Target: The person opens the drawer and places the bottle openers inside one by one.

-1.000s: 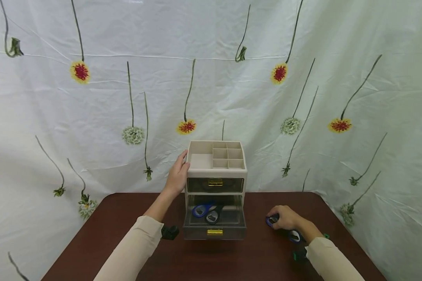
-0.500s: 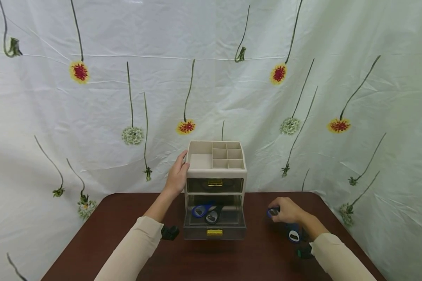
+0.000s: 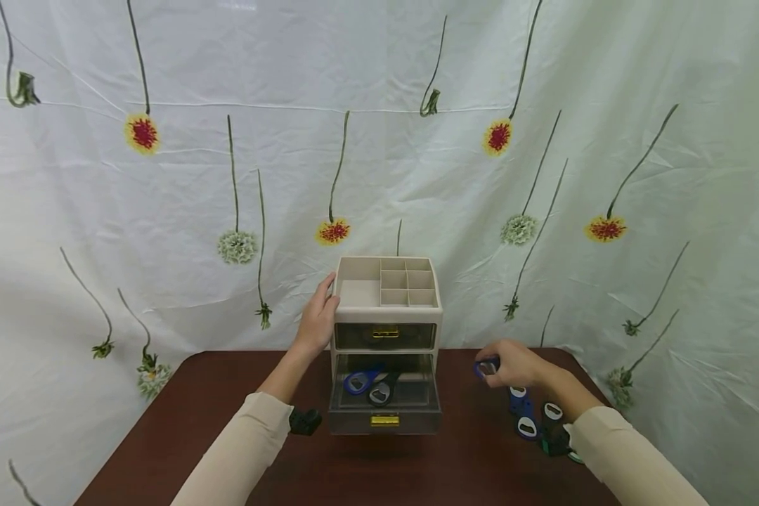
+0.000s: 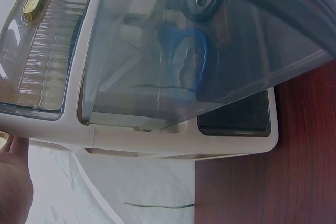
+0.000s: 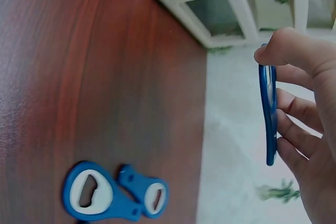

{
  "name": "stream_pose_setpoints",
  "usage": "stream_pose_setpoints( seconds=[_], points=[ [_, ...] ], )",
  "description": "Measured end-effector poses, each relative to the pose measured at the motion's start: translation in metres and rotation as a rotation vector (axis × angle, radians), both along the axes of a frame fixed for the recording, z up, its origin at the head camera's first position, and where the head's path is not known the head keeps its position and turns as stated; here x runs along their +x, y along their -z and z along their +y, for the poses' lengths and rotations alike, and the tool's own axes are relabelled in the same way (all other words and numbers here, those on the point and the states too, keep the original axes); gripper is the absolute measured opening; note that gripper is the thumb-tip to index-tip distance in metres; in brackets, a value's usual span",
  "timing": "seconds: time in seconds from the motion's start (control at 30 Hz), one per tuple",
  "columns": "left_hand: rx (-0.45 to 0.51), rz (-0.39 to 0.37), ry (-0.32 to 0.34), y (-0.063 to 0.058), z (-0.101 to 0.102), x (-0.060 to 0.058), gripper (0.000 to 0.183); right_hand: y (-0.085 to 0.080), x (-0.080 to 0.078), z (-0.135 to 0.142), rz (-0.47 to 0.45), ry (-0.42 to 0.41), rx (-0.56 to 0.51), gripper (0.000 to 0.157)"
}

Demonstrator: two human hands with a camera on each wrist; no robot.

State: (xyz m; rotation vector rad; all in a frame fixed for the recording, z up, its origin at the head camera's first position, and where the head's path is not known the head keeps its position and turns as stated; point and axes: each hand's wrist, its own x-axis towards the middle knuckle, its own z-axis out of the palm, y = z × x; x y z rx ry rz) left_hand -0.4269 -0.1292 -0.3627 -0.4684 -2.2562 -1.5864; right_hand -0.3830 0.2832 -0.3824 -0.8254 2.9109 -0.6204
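Observation:
A cream desktop drawer organizer stands at the back middle of the table. My left hand rests against its upper left side, fingers extended along the edge. Below the closed upper drawer, a clear grey drawer is pulled out. Inside lie a blue bottle opener and a black bottle opener. My right hand, right of the organizer, pinches another blue bottle opener between thumb and fingers, raised above the table. In the right wrist view it shows edge-on.
Several more bottle openers lie on the dark red table under my right forearm, among them a blue opener and a black opener. A floral white cloth hangs behind the table. The organizer's top has small compartments.
My right hand has lifted the blue bottle opener up off the table, moving slightly back. More openers now show beneath the forearm. The left hand stays in place on the organizer.

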Motion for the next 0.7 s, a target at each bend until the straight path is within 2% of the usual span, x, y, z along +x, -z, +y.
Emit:
stream_pose_setpoints(
  seconds=[0.17, 0.4, 0.7],
  points=[
    [0.01, -0.007, 0.009, -0.001, 0.0, 0.001, 0.056, -0.018, 0.002, -0.01, 0.026, -0.079, -0.01, 0.037],
    [0.005, -0.009, 0.009, -0.002, 0.0, 0.002, 0.056, -0.039, 0.012, -0.029, 0.077, -0.202, 0.047, 0.037],
    [0.0, -0.002, 0.005, 0.0, -0.001, 0.0, 0.056, -0.056, 0.029, -0.073, 0.092, -0.333, 0.047, 0.041]
  ],
)
